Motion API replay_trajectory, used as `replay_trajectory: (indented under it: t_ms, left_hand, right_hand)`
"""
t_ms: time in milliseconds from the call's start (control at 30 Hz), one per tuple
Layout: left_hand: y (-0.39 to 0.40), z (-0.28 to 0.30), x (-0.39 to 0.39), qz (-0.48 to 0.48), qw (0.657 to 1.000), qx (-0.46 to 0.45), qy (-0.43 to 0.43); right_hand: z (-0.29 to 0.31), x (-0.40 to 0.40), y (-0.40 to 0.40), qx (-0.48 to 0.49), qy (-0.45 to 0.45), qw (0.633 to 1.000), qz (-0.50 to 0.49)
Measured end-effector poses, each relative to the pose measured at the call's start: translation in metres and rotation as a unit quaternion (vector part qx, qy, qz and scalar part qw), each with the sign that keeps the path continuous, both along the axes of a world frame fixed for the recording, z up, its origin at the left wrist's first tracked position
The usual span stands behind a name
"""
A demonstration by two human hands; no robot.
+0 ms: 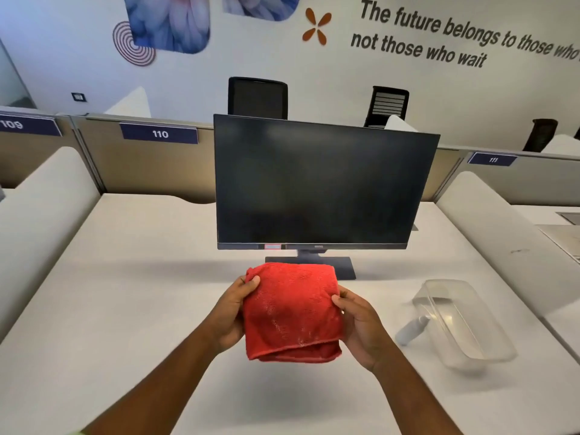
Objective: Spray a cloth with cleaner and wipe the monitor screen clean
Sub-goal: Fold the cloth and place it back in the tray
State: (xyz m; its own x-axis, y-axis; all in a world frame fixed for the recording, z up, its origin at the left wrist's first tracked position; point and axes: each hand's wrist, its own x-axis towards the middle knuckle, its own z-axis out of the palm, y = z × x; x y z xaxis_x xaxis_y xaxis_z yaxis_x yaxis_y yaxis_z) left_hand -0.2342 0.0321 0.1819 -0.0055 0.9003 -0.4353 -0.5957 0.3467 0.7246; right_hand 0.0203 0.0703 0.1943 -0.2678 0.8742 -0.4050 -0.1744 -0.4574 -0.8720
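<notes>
Folded red cloth held just in front of monitor base, long axis running toward the screen. Left hand and right hand grip its side edges. Spray bottle, blurred, apparently lies right of cloth, against clear container on table.

A white counter carried a clear plastic tub tipped on its side. Beyond the partition labelled 110, two black chairs stood against a lettered wall.
</notes>
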Motion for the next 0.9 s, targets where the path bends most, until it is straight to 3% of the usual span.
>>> replay_trajectory:
  t_ms: [100,300,467,600,667,767,900]
  left_hand:
    - [-0.014,-0.006,0.016,-0.059,0.998,-0.019,-0.025]
    - [-0.023,-0.025,0.049,-0.076,0.995,-0.014,0.057]
    - [-0.039,-0.058,0.086,-0.14,0.977,-0.104,0.123]
    - [-0.052,-0.087,0.116,-0.061,0.967,-0.078,0.236]
    - [-0.059,-0.1,0.124,-0.067,0.928,-0.008,0.367]
    - [-0.068,-0.114,0.133,-0.124,0.802,0.077,0.579]
    - [-0.081,-0.126,0.143,-0.215,0.647,0.104,0.724]
  right_hand:
    - [-0.003,0.013,-0.007,-0.02,0.001,0.999,0.031]
    - [-0.018,0.049,-0.009,-0.029,-0.002,0.999,0.024]
    - [-0.055,0.089,-0.009,-0.069,-0.098,0.988,0.096]
    - [-0.09,0.117,-0.006,-0.091,-0.159,0.976,0.121]
    - [-0.103,0.125,-0.003,-0.055,-0.225,0.966,0.113]
    - [-0.109,0.13,-0.007,0.016,-0.356,0.927,0.114]
    - [-0.108,0.133,-0.018,0.106,-0.431,0.877,0.186]
